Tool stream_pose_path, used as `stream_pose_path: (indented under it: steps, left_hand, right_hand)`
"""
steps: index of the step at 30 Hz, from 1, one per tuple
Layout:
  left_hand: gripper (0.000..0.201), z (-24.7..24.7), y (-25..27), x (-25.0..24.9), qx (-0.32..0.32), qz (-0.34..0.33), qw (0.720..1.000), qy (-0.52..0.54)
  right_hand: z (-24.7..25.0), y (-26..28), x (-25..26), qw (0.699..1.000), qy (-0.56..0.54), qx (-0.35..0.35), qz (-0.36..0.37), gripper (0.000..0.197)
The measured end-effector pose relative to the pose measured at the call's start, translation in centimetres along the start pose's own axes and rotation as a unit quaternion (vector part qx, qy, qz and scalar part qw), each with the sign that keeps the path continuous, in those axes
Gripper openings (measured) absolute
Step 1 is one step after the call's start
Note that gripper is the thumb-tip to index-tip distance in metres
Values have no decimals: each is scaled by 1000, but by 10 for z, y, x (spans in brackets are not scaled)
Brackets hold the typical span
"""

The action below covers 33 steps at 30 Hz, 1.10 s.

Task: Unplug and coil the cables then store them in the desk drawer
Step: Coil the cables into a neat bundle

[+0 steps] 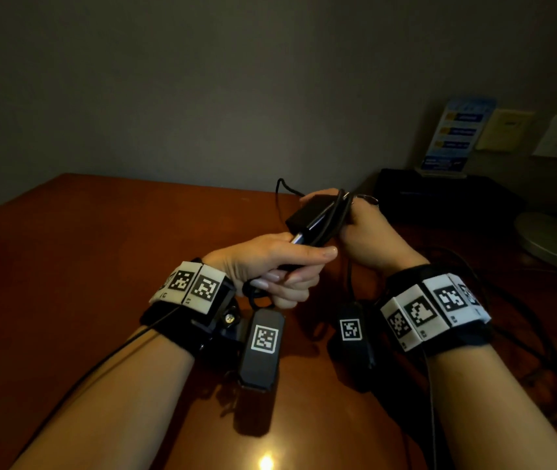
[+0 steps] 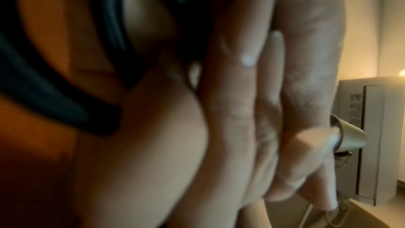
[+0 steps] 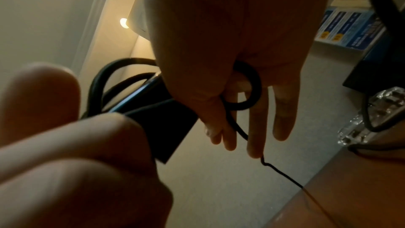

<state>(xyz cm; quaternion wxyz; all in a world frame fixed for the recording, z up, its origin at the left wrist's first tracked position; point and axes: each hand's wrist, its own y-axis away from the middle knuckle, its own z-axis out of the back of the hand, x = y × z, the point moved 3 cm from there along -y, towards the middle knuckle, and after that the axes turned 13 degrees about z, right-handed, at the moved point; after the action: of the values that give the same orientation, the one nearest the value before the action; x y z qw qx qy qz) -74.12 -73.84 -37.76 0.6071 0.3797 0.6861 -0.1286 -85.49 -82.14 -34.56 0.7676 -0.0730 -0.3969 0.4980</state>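
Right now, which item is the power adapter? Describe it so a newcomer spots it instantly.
Start at the reddish-brown wooden desk; above its middle, both hands meet. The black rectangular power adapter brick sits in the right hand, with loops of thin black cable lying across it, while the left hand holds its near end. Unlike the marker-tagged black boxes by the wrists, it carries no white square.

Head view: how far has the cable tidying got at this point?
Done: the black power adapter brick is off the brown wooden desk, with several loops of its black cable already wrapped around it. In hand: the right hand grips brick and loops, and the left hand holds the cable's near end. Left: finishing the coil and storing it; no drawer is visible.
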Motion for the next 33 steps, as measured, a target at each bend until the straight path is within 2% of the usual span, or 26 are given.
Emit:
stream_pose_path:
  steps: [3, 5, 8, 10, 12, 14, 16, 19, 22, 25, 29, 33]
  left_hand:
    - [48, 1, 0, 0, 11, -42, 999, 26]
    - [46, 3, 0, -2, 16, -82, 995, 62]
    - [44, 11, 5, -5, 4, -153, 981, 119]
    - [43, 19, 10, -5, -19, -173, 975, 135]
    - [44, 26, 13, -3, -71, -166, 975, 128]
    - [43, 30, 13, -2, -129, -155, 973, 116]
    - [39, 31, 12, -1, -175, -138, 969, 109]
    - [32, 33, 8, 1, -235, -103, 960, 115]
    - [23, 38, 4, 3, -309, -82, 941, 107]
    - [25, 45, 1, 7, -399, -69, 912, 62]
    - [27, 48, 1, 5, -441, -97, 891, 52]
    - [36, 53, 6, 1, -474, -139, 864, 98]
  right_hand:
    - [-6, 0, 1, 999, 6, 27, -46, 32]
    - [-7, 1, 5, 998, 24, 45, -37, 34]
    - [-12, 2, 7, 983, 144, 107, -36, 26]
    - [-15, -2, 8, 976, 190, 101, -32, 24]
    - [-15, -5, 11, 974, 204, 96, -8, 27]
    - [-15, -4, 13, 983, 155, 102, 2, 24]
    - [-14, -2, 12, 992, 88, 90, -12, 24]
    - [-11, 1, 9, 994, 51, 81, -48, 23]
    - [-13, 2, 8, 992, -5, 90, -94, 25]
    - [-17, 1, 7, 991, 26, 100, -89, 26]
    - [-20, 1, 5, 991, -4, 96, -98, 21]
    - [-21, 2, 2, 988, 21, 118, -100, 32]
